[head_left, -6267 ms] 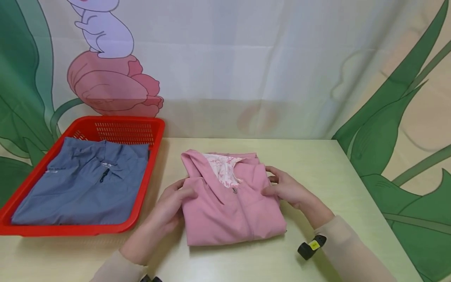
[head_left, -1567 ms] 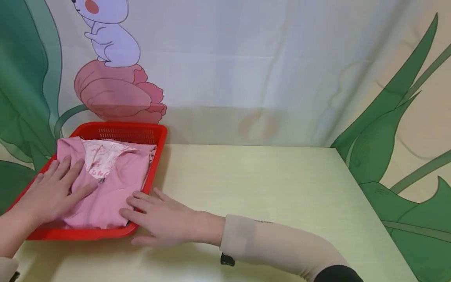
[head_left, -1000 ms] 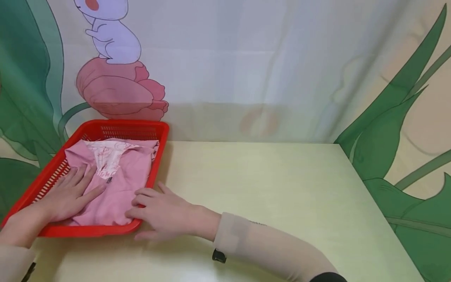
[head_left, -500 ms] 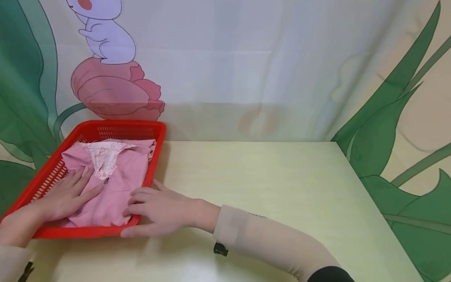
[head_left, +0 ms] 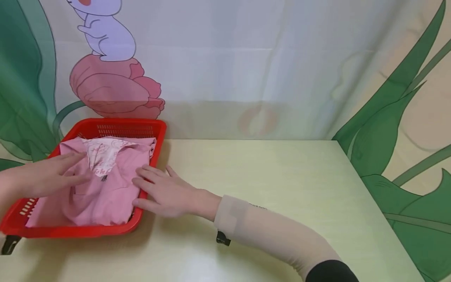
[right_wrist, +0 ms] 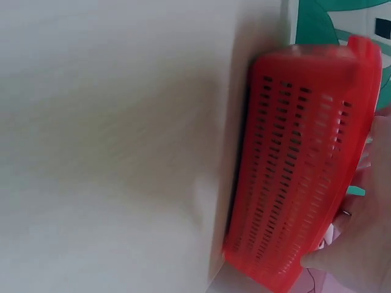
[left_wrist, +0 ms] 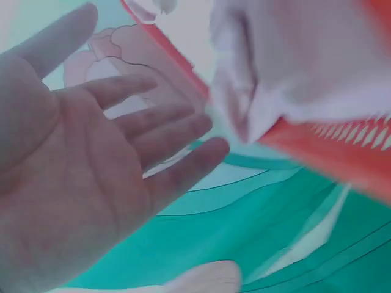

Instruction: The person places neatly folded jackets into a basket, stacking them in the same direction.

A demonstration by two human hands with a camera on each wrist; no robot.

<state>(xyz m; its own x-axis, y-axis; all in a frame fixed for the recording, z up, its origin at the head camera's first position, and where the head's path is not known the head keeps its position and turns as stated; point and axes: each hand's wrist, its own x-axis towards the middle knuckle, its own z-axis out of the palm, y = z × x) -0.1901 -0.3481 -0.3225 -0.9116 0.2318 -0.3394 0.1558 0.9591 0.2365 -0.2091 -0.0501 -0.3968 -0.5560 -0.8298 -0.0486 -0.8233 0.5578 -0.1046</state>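
Note:
A folded pink zip jacket (head_left: 116, 196) with a white printed lining lies in the red plastic basket (head_left: 81, 232), covering what is beneath it. Over the jacket's left side hovers my left hand (head_left: 49, 176), its fingers straight. Seen from the left wrist, that hand (left_wrist: 91, 159) shows its bare palm and spread fingers, with nothing held. My right hand (head_left: 163, 192) reaches across the basket's right rim, fingers extended, fingertips at the jacket's right edge. The right wrist view has this hand (right_wrist: 360, 238) along the rim above the slotted basket wall (right_wrist: 287, 159).
The basket stands at the left on a pale wooden table (head_left: 264, 188). Behind it hangs a curtain (head_left: 218, 70) printed with a white animal, a pink flower and green leaves. Black straps with small devices sit at both wrists.
The pink jacket has gone from the table into the basket, over the blue garment seen there earlier. In the last half second my left hand lifted off it, and the jacket's lower left spread out.

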